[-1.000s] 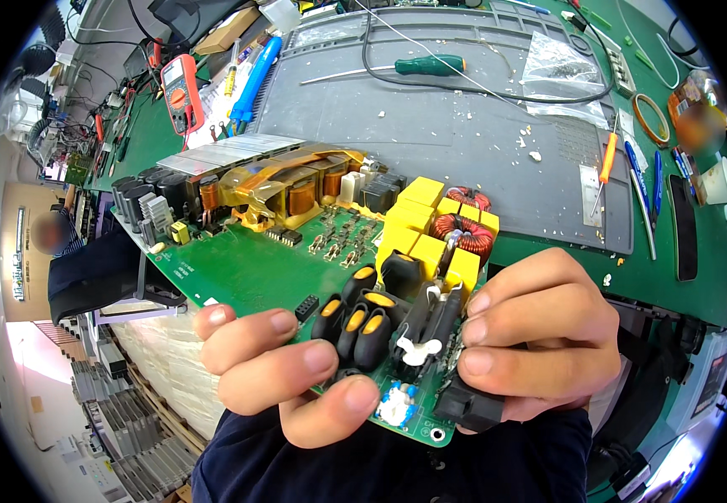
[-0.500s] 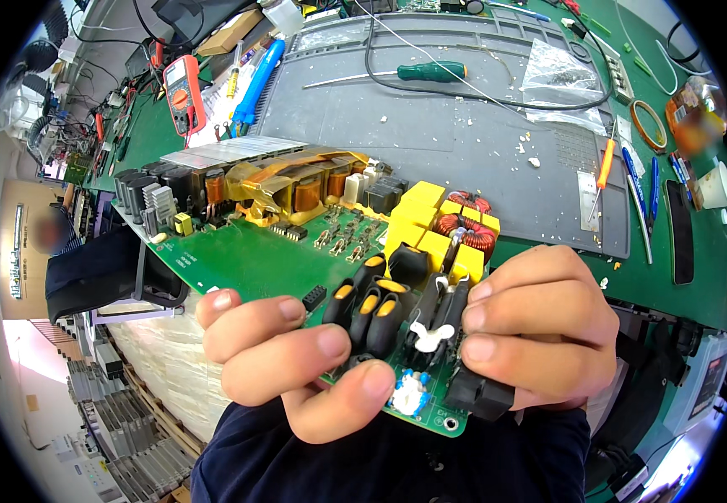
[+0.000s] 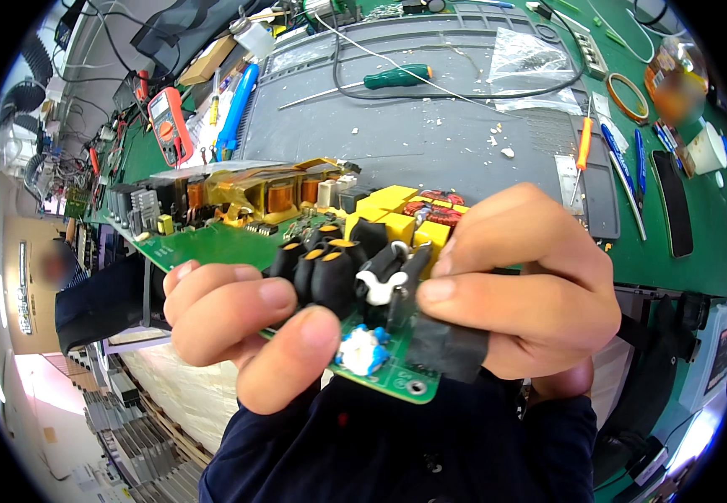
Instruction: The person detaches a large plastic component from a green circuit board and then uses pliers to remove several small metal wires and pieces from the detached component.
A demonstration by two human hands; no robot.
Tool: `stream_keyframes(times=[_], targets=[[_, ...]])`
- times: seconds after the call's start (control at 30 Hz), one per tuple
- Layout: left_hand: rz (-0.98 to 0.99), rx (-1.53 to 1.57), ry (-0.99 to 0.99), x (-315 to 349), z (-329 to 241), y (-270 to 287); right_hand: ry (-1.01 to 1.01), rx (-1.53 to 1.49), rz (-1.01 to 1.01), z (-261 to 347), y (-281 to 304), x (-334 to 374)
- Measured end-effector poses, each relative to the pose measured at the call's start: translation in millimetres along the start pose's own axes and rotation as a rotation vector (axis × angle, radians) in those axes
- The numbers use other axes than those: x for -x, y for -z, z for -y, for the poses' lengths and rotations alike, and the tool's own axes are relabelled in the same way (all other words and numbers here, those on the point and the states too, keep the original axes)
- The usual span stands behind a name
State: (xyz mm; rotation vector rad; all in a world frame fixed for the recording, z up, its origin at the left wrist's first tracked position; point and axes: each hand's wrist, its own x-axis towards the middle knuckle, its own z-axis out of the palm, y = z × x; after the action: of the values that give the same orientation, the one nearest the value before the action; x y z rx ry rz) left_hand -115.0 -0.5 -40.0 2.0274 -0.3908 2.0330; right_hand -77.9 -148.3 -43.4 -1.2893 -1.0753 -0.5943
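Observation:
A green circuit board (image 3: 212, 246) is held up in front of me, tilted, its near corner toward my chest. My left hand (image 3: 242, 323) is closed on its near left edge, fingertips beside black-sleeved parts with orange tops (image 3: 330, 281). Closed at the right edge, my right hand (image 3: 540, 281) has fingertips pressed against upright black parts with white glue (image 3: 380, 289). A piece of black tape (image 3: 447, 345) lies under those fingers, slightly blurred. Yellow block components (image 3: 393, 201) and red-wound coils (image 3: 435, 210) stand behind. Part of the board is hidden by my hands.
A grey mat (image 3: 313, 134) with white crumbs bears a green-handled screwdriver (image 3: 397, 77) and a clear plastic bag (image 3: 531, 71). A red multimeter (image 3: 169, 126) lies at left. On the right are an orange screwdriver (image 3: 583, 144), blue pens (image 3: 623, 163) and a phone (image 3: 672, 205).
The board and both hands have shifted left and slightly up in view, and the board is tilted flatter. My right fingers have bunched closer together over the black parts.

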Motion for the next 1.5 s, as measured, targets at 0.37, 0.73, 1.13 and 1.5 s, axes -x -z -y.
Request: stream_keyframes(times=[0.37, 0.73, 1.13, 1.5], targets=[[0.040, 0.067, -0.177, 3.1, 19.5, 14.1, 0.055, -0.065, 0.052, -4.2, 9.4, 3.1], [-0.051, 0.071, -0.204, 2.8, 19.6, 5.4, 0.084, -0.072, -0.148, -7.0, -6.8, 7.5], [0.142, 0.169, -0.287, -5.4, 28.6, 22.0, 0.094, -0.038, -0.158, -4.4, -1.4, 7.1], [0.076, 0.093, -0.275, -2.8, 26.4, 10.6, 0.154, 0.039, -0.189, -9.2, -3.9, 6.8]])
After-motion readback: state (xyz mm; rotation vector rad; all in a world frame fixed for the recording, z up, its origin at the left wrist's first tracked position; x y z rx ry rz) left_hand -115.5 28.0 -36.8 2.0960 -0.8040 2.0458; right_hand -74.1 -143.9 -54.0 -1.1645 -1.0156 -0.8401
